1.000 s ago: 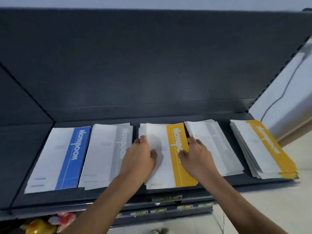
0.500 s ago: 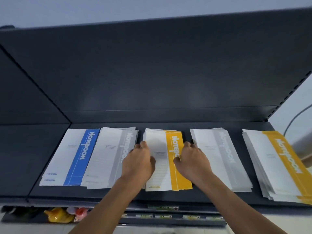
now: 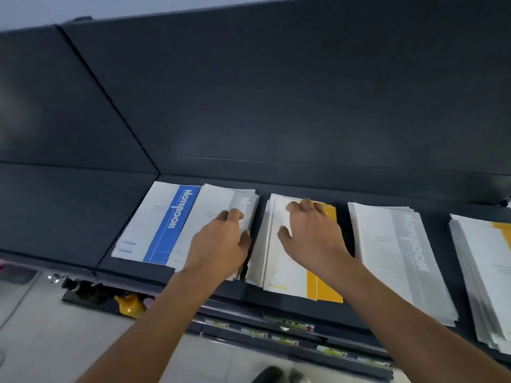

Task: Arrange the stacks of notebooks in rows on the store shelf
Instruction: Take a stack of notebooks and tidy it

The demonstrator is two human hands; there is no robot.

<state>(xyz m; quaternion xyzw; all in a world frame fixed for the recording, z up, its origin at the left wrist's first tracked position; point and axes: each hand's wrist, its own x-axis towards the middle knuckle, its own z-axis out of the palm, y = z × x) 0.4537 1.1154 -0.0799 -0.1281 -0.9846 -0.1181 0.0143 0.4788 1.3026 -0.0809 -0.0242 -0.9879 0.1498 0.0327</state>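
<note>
- Shifted the left hand (image 3: 221, 241) off the 9 o'clock edge of the middle yellow-band notebook stack (image 3: 287, 272) and onto the left grey-band notebook stack (image 3: 218, 200), next along at 9 o'clock.
- Presses there with bent fingers on the cover and the thumb against that stack's 3 o'clock side; cannot tell whether the thumb hooks underneath.
- Keeps the right hand (image 3: 309, 233) on the middle yellow-band notebook stack, though slid from its 3 o'clock edge onto the cover toward 12 o'clock, fingers wide and flat, gripping nothing.
- Suggests the yellow stack is judged straight enough, with attention passing to its neighbour.
- Needs that: the left grey-band notebook stack overlaps the blue-band notebook stack (image 3: 163, 225) at 9 o'clock, with its sheets fanned at the 12 o'clock end.
- Probably calls for a nudge toward 3 o'clock, into the dark gap between the 2 stacks.
- Shows 5 stacks in 1 row on the shelf (image 3: 132, 272); right grey-band notebook stack (image 3: 401, 258) and far yellow-band notebook stack (image 3: 481, 272) at 3 o'clock, untouched, edges loosely stepped.
</note>
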